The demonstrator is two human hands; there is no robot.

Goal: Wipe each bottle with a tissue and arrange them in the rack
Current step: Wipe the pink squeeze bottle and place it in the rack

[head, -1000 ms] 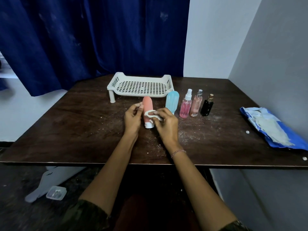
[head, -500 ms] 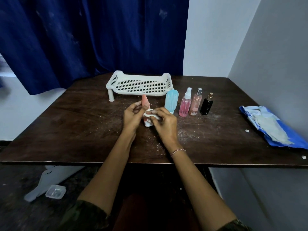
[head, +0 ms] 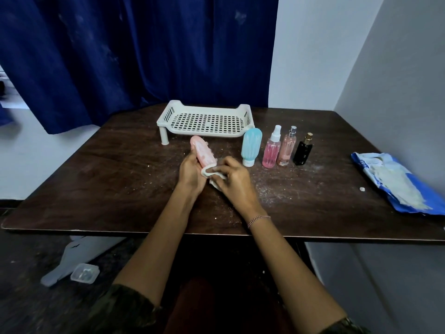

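The pink bottle [head: 202, 153] is tilted, its lower end between the 2 hands, just in front of the rack [head: 166, 118]. The left hand [head: 191, 172] curls round its body. The right hand [head: 234, 182] pinches a tissue [head: 207, 170] against its base. The cap end is hidden, and the bottle is blurred.

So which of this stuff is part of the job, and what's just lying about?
Job: pink bottle, tissue, blue bottle, spray bottle, perfume bottle, black bottle, rack, tissue pack.
Lying about: small clear box, white scrap, curtain.
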